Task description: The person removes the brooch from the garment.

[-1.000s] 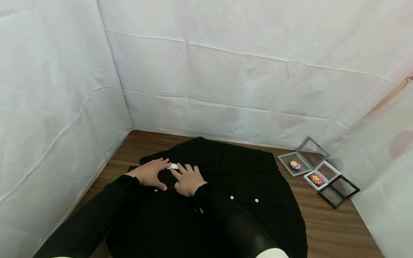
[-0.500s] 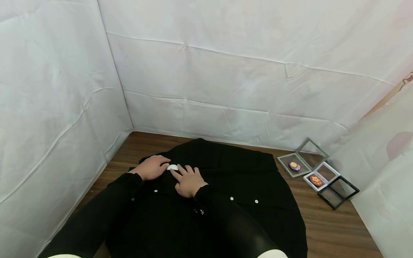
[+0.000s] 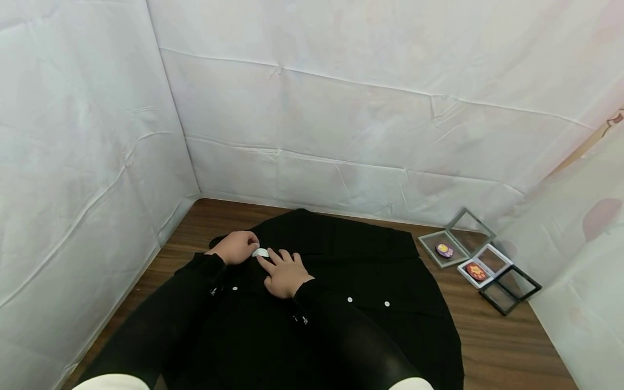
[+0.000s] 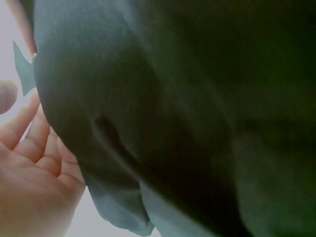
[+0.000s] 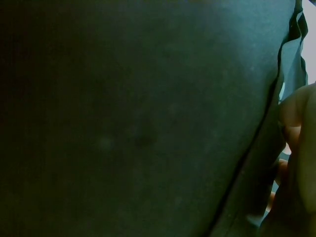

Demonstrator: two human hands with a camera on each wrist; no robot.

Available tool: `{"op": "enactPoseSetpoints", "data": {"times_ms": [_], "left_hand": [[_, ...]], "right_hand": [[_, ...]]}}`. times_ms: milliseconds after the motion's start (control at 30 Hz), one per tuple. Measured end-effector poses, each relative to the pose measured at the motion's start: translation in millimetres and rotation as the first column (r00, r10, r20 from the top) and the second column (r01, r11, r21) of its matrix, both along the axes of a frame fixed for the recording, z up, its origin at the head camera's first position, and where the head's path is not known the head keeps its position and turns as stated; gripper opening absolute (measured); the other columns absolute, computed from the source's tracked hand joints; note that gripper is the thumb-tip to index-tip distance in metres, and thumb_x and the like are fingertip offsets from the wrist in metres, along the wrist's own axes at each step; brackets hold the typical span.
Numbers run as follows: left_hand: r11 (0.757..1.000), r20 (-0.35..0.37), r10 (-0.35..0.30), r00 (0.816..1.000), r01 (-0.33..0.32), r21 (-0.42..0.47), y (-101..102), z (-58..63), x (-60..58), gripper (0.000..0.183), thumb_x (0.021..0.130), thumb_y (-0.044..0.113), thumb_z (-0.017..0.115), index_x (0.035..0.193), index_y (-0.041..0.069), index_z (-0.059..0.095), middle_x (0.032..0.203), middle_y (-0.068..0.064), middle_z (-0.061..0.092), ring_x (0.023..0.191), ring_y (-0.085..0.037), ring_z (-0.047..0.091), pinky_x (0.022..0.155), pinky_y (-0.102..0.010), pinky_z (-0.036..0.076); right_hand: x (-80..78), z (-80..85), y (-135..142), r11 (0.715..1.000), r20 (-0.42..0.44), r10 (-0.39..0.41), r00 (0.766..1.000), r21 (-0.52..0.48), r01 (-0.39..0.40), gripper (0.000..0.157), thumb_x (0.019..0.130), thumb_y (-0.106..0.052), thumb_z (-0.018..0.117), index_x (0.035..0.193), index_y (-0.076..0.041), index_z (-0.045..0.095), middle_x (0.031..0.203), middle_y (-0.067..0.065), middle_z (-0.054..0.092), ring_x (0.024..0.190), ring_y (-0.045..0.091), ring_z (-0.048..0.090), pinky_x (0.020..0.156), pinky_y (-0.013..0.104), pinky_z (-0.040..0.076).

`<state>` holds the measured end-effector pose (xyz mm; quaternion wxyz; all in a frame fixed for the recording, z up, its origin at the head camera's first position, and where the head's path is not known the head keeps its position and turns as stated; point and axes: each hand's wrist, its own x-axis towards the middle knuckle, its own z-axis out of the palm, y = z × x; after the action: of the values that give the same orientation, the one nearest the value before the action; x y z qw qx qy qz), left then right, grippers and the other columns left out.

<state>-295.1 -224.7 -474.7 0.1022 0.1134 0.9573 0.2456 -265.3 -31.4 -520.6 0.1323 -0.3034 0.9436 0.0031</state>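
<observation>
A black shirt (image 3: 336,276) with small white buttons lies spread on the wooden table. On it is a small white, half-round piece (image 3: 260,252), partly between the two hands. The left hand (image 3: 235,248) is at its left edge, fingers bent toward it; whether they pinch it or the cloth is hidden. With its fingers spread, the right hand (image 3: 285,276) rests on the cloth, index fingertip at the white piece's lower edge. Dark sleeve cloth fills most of both wrist views; in the left one, the fingers (image 4: 37,140) look slightly bent.
At the right stand several open, clear-windowed cases: a grey one (image 3: 442,250) with a purple and yellow badge (image 3: 444,249), a white one (image 3: 493,259) with a red badge (image 3: 476,271), and a black one (image 3: 518,283). White sheeting (image 3: 312,130) walls the table's back and sides.
The left hand has shifted right and slightly up, its spread thumb and fingers drawing together beside the white piece. The right hand has stayed in place.
</observation>
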Motion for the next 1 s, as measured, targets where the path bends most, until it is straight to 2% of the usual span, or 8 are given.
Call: {"op": "enactPoseSetpoints", "data": {"times_ms": [300, 533, 1000], "left_hand": [[0.998, 0.072, 0.054, 0.996, -0.056, 0.019, 6.9, -0.2, -5.3, 0.017, 0.106, 0.011, 0.054, 0.096, 0.004, 0.066, 0.080, -0.006, 0.062, 0.067, -0.019, 0.056, 0.070, -0.035, 0.047], [0.996, 0.108, 0.090, 0.990, -0.090, 0.000, 9.2, -4.8, -9.3, 0.017, 0.104, 0.009, 0.054, 0.094, 0.002, 0.065, 0.082, -0.007, 0.063, 0.069, -0.020, 0.057, 0.071, -0.035, 0.048], [0.996, 0.063, 0.086, 0.994, -0.085, -0.014, 5.5, -11.8, -12.0, 0.015, 0.103, 0.009, 0.059, 0.090, 0.005, 0.065, 0.080, -0.006, 0.063, 0.068, -0.020, 0.057, 0.070, -0.036, 0.048]], "right_hand": [[1.2, 4.4, 1.2, 1.000, 0.006, 0.000, 1.000, -0.003, 0.000, 0.059, 0.110, -0.046, 0.031, 0.164, -0.045, 0.006, 0.173, -0.010, 0.004, 0.157, 0.024, 0.011, 0.121, 0.053, 0.018], [2.8, 4.7, 1.5, 1.000, 0.008, -0.001, 1.000, -0.017, 0.001, 0.060, 0.110, -0.045, 0.032, 0.163, -0.046, 0.004, 0.173, -0.010, 0.004, 0.156, 0.024, 0.012, 0.121, 0.052, 0.018], [3.8, 5.7, 3.2, 1.000, 0.023, 0.000, 1.000, -0.025, 0.000, 0.060, 0.110, -0.046, 0.031, 0.163, -0.046, 0.004, 0.173, -0.010, 0.001, 0.157, 0.024, 0.010, 0.122, 0.052, 0.017]]}}
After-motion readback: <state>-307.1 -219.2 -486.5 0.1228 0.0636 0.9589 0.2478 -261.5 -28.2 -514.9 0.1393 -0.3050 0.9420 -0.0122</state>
